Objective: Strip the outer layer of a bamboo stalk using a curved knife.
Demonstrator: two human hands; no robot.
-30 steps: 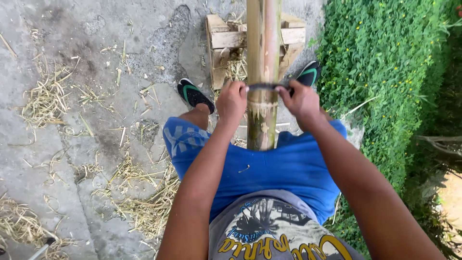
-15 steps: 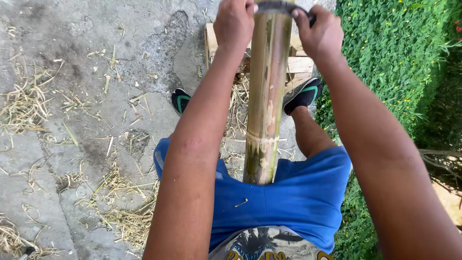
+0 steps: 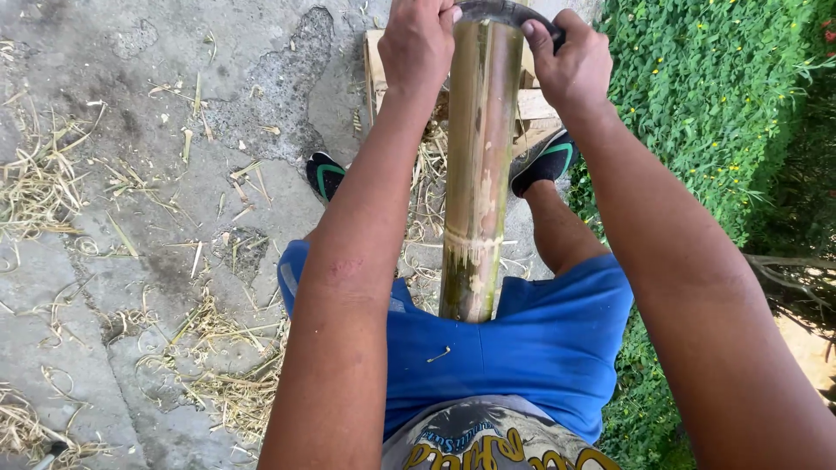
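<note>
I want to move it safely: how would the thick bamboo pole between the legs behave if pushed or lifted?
The bamboo pole looks stiff, a thick straight stalk with a node ring. Being round and glossy, it would probably roll or slip on the concrete floor. It seems rather heavy; both hands, left hand and right hand, work at it.

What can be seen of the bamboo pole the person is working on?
The bamboo pole is a thick, round culm, yellow-green to brownish with pale scraped streaks and a dark ring node low down. It runs from between the thighs, against the blue shorts, out toward a wooden frame on the concrete. A dark curved blade lies across it at the far end, gripped at either side by the left hand and right hand. Its far tip is out of frame.
</note>
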